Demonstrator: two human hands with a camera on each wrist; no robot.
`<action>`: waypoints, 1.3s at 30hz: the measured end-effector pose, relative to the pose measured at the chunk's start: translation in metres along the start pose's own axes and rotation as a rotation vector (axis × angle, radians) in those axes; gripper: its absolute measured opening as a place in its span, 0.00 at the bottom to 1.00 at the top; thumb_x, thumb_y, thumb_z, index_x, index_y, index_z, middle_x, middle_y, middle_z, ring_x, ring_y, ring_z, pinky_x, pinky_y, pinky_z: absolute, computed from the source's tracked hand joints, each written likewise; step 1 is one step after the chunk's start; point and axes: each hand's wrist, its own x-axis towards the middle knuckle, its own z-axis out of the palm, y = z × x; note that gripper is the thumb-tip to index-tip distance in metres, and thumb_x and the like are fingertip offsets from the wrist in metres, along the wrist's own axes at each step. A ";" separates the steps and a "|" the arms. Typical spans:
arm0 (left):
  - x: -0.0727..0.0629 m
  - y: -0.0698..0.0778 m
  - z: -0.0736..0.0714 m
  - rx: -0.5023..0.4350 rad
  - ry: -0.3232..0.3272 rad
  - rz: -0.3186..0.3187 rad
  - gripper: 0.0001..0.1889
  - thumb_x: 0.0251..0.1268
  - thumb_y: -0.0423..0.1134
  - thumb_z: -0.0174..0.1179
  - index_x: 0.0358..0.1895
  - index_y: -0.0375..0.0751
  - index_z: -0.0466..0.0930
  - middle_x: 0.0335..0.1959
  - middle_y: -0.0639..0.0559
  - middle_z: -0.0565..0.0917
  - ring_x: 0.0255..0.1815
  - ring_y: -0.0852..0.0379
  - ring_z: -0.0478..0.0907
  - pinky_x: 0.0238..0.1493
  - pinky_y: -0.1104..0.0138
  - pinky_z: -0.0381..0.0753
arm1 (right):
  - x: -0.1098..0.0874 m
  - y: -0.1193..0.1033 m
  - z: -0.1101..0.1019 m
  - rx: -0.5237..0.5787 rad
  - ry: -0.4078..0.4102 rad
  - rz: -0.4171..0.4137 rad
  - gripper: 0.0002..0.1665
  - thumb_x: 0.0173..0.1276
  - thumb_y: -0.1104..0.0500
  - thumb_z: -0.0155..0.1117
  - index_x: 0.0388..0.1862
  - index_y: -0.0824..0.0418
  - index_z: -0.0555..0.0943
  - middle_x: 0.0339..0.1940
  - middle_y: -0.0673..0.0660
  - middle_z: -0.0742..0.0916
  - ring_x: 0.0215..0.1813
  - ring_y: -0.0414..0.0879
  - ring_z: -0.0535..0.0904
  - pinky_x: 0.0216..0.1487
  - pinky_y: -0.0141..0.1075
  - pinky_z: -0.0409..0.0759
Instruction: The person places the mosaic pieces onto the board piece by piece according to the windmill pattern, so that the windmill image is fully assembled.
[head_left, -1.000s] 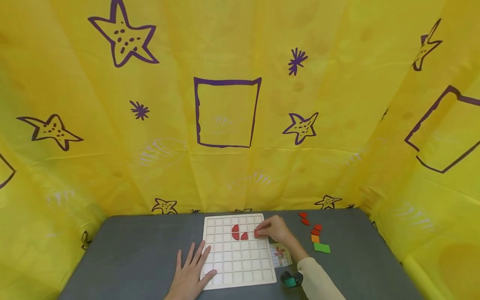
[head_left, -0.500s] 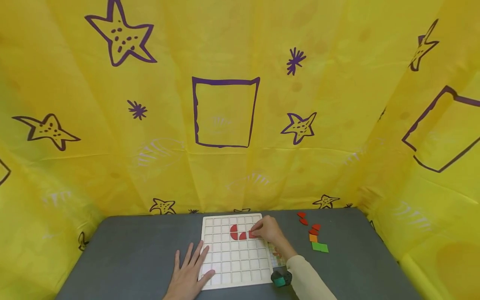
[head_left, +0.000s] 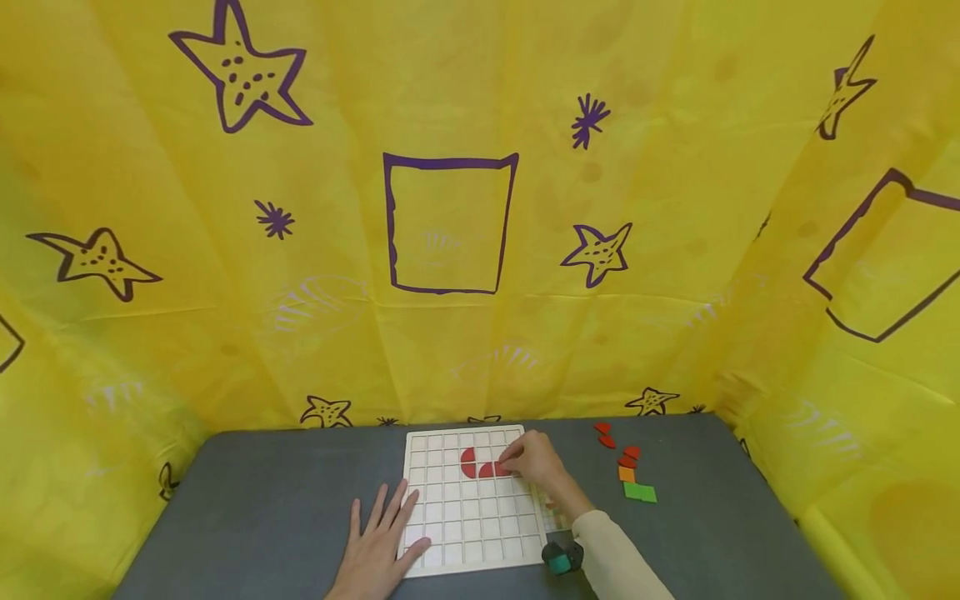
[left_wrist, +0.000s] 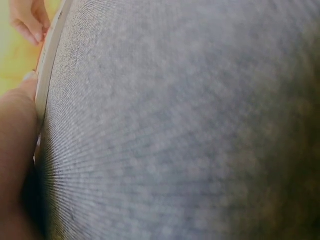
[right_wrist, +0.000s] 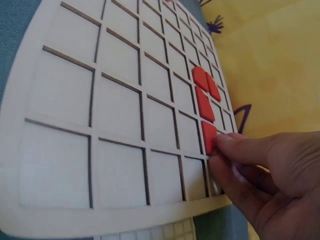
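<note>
A white gridded board [head_left: 471, 529] lies on the table with several flat red pieces set in its upper cells. My right hand [head_left: 534, 458] pinches a red tile [right_wrist: 209, 137] between thumb and fingertips, at the cell just right of the red quarter-round piece [head_left: 485, 470]. In the right wrist view, that tile lies in line with another red piece [right_wrist: 204, 104], and two more rounded red pieces sit beyond. My left hand [head_left: 375, 542] rests with fingers spread on the board's left edge. Part of the held tile is hidden by the fingers.
To the right lie loose red pieces [head_left: 628, 457], an orange square [head_left: 627, 474] and green tiles [head_left: 640, 492]. A printed pattern card [head_left: 553, 518] sits partly under my right forearm. A yellow patterned cloth [head_left: 450, 350] stands behind the grey table [head_left: 285, 500].
My right hand has moved left with the red tile, from the board's right edge to the cell beside the red quarter-round piece. The left hand stays on the board's edge.
</note>
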 end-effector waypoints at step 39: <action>0.000 -0.002 0.003 -0.001 0.009 0.000 0.43 0.66 0.73 0.43 0.77 0.52 0.58 0.79 0.52 0.54 0.78 0.38 0.46 0.70 0.34 0.32 | -0.033 0.078 -0.117 -0.242 0.109 0.079 0.06 0.58 0.73 0.70 0.35 0.69 0.87 0.32 0.60 0.88 0.36 0.54 0.84 0.36 0.45 0.84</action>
